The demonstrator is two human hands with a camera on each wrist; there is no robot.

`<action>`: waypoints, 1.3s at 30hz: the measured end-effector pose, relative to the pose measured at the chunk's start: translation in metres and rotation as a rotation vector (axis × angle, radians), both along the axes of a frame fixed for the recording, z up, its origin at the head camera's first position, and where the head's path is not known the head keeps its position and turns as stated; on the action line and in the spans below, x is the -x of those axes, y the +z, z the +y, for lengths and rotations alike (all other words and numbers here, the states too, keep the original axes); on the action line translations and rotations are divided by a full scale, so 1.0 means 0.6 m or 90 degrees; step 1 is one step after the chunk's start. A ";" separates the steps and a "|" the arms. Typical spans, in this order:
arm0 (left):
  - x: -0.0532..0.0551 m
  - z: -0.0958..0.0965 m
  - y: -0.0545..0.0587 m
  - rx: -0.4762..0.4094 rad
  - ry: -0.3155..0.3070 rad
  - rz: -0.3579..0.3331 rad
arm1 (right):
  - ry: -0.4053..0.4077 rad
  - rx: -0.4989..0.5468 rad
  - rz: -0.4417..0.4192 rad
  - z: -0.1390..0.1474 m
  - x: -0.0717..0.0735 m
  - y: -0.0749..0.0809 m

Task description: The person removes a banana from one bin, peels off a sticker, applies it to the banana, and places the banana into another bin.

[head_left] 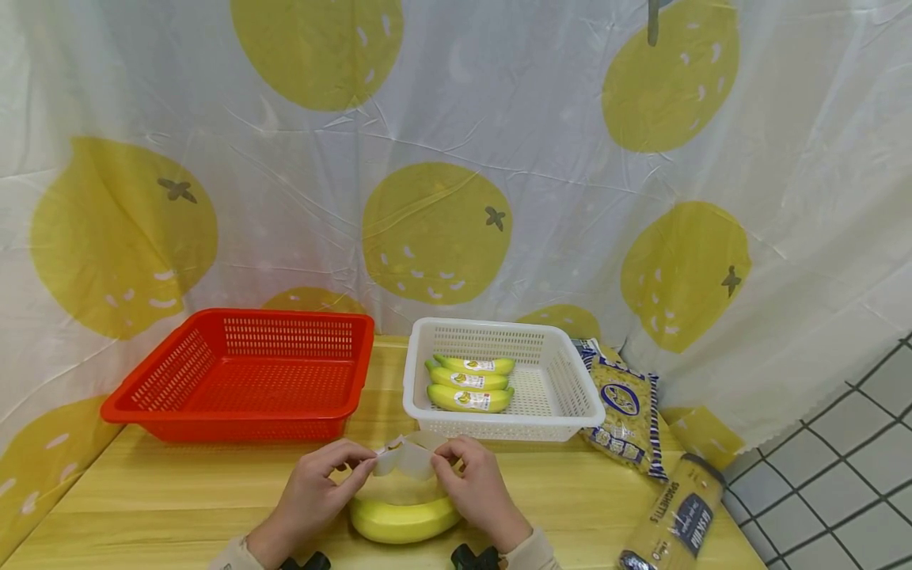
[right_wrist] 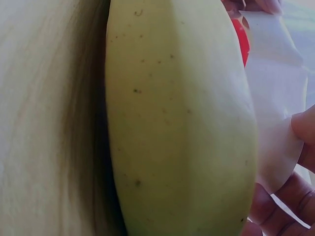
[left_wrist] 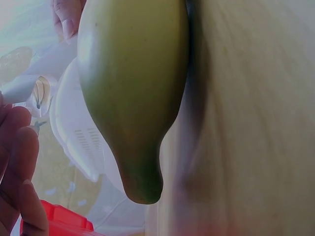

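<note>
A yellow banana (head_left: 404,522) without a label lies on the table just in front of me, its greenish stem end showing in the left wrist view. Above it, a white, partly curled sticker label (head_left: 388,459) with a small banana picture stretches between my hands. My left hand (head_left: 313,487) pinches its left end between thumb and fingertips. The right hand (head_left: 473,483) pinches the right end, where the strip looks plain and translucent (right_wrist: 275,98). Behind my hands, a white basket (head_left: 570,431) holds 3 bananas (head_left: 470,380) with labels on their sides.
A red basket (head_left: 235,427) stands at the back left. Right of the white basket lies a pasta bag (head_left: 627,412), partly tucked against it. A spaghetti package (head_left: 677,514) rests at the table's right edge. A lemon-printed curtain (head_left: 306,206) hangs behind.
</note>
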State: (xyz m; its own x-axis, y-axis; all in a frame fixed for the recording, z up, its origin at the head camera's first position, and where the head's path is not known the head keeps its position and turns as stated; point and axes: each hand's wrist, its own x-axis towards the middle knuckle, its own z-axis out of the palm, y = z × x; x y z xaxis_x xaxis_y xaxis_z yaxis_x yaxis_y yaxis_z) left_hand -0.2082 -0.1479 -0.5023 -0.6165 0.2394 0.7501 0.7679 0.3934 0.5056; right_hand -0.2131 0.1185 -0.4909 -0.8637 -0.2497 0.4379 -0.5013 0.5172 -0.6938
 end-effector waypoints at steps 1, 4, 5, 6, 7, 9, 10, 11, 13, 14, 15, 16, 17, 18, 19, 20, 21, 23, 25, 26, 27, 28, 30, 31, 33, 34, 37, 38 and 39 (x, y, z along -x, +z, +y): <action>0.000 0.000 0.000 0.001 0.000 0.000 | -0.001 0.000 0.002 0.000 0.000 0.000; 0.000 -0.001 0.001 0.000 -0.001 0.001 | -0.003 -0.001 0.003 0.001 0.000 0.001; 0.000 -0.001 0.002 -0.004 -0.004 0.002 | -0.004 -0.002 0.002 0.001 0.000 0.001; 0.000 -0.001 0.002 -0.007 -0.006 0.002 | -0.004 -0.002 0.001 0.001 0.000 0.002; 0.000 -0.001 0.003 -0.010 -0.008 0.002 | -0.005 -0.003 -0.001 0.001 0.000 0.003; 0.000 -0.002 0.004 -0.018 -0.013 0.003 | -0.005 -0.003 -0.004 0.001 0.000 0.004; 0.000 -0.002 0.005 -0.021 -0.015 0.003 | -0.005 -0.003 -0.005 0.001 0.000 0.004; 0.000 -0.002 0.005 -0.022 -0.016 0.002 | -0.004 -0.004 -0.005 0.001 0.000 0.005; -0.001 -0.002 0.006 -0.022 -0.016 0.001 | -0.003 -0.004 -0.006 0.001 0.000 0.005; -0.001 -0.002 0.006 -0.021 -0.014 0.003 | -0.003 -0.004 -0.006 0.001 -0.001 0.005; -0.001 -0.002 0.006 -0.019 -0.012 0.004 | -0.003 -0.004 -0.007 0.001 -0.001 0.005; -0.001 -0.002 0.005 -0.019 -0.011 0.004 | -0.003 -0.003 -0.007 0.001 -0.001 0.005; -0.001 -0.002 0.005 -0.016 -0.007 0.004 | -0.004 -0.004 -0.006 0.001 -0.001 0.005; -0.001 -0.002 0.005 -0.012 -0.002 0.005 | -0.005 -0.004 -0.005 0.001 -0.001 0.004; -0.001 -0.002 0.005 -0.011 0.000 0.005 | -0.006 -0.005 -0.004 0.001 0.000 0.003; 0.000 -0.002 0.004 -0.008 0.003 0.006 | -0.006 -0.005 -0.003 0.002 0.000 0.003; 0.000 -0.002 0.004 -0.007 0.005 0.005 | -0.006 -0.006 -0.001 0.002 0.000 0.002; 0.000 -0.003 0.003 -0.003 0.009 0.003 | -0.008 -0.007 -0.002 0.002 0.001 0.000; 0.000 -0.003 0.003 -0.004 0.009 -0.001 | -0.009 -0.006 -0.006 0.003 0.002 0.000; 0.000 -0.004 0.003 -0.004 0.010 -0.002 | -0.009 -0.006 -0.006 0.003 0.002 0.000; 0.000 -0.004 0.003 -0.004 0.010 -0.003 | -0.011 -0.006 -0.007 0.003 0.002 -0.001; 0.000 -0.004 0.003 -0.004 0.010 -0.005 | -0.012 -0.005 -0.009 0.004 0.003 -0.001; 0.000 -0.004 0.004 -0.004 0.010 -0.004 | -0.013 -0.005 -0.007 0.005 0.003 -0.002; 0.000 -0.004 0.004 -0.004 0.011 -0.004 | -0.013 -0.004 -0.007 0.005 0.003 -0.003; 0.000 -0.004 0.005 -0.005 0.012 -0.004 | -0.012 -0.002 -0.008 0.005 0.003 -0.003; -0.001 -0.004 0.005 -0.005 0.013 -0.004 | -0.011 -0.001 -0.009 0.005 0.003 -0.004; -0.001 -0.005 0.006 -0.005 0.014 -0.005 | -0.012 0.000 -0.012 0.005 0.003 -0.004; -0.001 -0.005 0.006 -0.005 0.015 -0.005 | -0.013 0.000 -0.013 0.005 0.003 -0.004; -0.001 -0.005 0.006 -0.005 0.014 -0.005 | -0.013 0.000 -0.014 0.005 0.003 -0.004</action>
State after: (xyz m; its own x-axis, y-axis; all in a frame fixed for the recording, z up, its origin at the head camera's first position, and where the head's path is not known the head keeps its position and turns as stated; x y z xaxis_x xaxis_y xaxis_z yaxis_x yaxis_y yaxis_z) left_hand -0.2077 -0.1510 -0.4988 -0.6276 0.2193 0.7470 0.7548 0.4066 0.5148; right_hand -0.2150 0.1213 -0.4936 -0.8777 -0.2317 0.4194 -0.4756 0.5272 -0.7041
